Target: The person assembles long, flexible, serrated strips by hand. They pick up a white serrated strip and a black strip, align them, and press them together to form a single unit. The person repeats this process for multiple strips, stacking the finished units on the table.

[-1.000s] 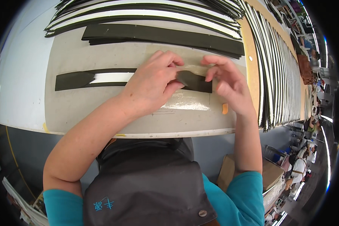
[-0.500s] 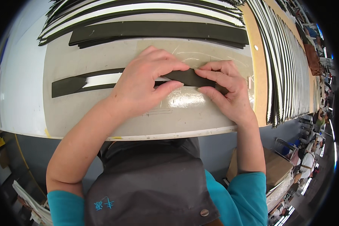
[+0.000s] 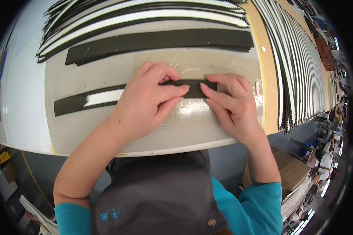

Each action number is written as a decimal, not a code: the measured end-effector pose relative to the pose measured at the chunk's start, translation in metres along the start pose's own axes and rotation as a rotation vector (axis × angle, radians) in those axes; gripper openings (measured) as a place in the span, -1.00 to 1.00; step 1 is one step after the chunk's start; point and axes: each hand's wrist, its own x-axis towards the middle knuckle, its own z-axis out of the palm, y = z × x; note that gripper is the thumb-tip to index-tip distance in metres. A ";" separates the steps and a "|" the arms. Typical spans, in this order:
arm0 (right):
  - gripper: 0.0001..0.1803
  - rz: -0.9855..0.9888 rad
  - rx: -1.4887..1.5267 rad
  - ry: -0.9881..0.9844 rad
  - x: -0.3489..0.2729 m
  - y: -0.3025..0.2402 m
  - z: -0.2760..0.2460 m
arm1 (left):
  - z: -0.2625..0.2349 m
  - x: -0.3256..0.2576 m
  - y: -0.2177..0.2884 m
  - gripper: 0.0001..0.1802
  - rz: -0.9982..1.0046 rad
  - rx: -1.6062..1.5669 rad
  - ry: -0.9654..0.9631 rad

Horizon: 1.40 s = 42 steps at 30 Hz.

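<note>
A long black strip (image 3: 71, 103) with a white band along its left and middle part lies across the grey table mat. My left hand (image 3: 145, 96) is closed on it, index finger pressing on its face, thumb at the near edge. My right hand (image 3: 233, 96) grips the strip's right end, index fingertip on the black face and thumb by the near edge. Between the two hands a short flat black stretch shows. The part under my left hand is hidden. Beyond my hands rests a low stack of plain black strips (image 3: 157, 41).
At the far side, many black-and-white strips with jagged ends (image 3: 145, 19) lie piled. Another long row of such strips (image 3: 298, 66) fans out on the tan board (image 3: 268, 94) to the right. The table's near edge (image 3: 176, 149) runs in front of my apron.
The table has shifted slightly lower in view. At the right end, the dark piece that stood raised and tapered between my hands now lies flat, with my index fingers pressed on it.
</note>
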 end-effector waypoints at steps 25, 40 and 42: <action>-0.64 0.090 0.137 0.181 -0.005 0.015 0.004 | 0.000 -0.002 0.005 -0.71 0.064 0.220 0.022; -0.77 -0.145 -0.316 0.126 0.008 0.003 -0.004 | -0.001 -0.006 0.006 -0.69 0.030 0.261 0.075; -0.74 -0.088 -0.229 0.122 0.005 0.006 -0.003 | -0.001 -0.006 0.009 -0.67 -0.072 0.296 0.164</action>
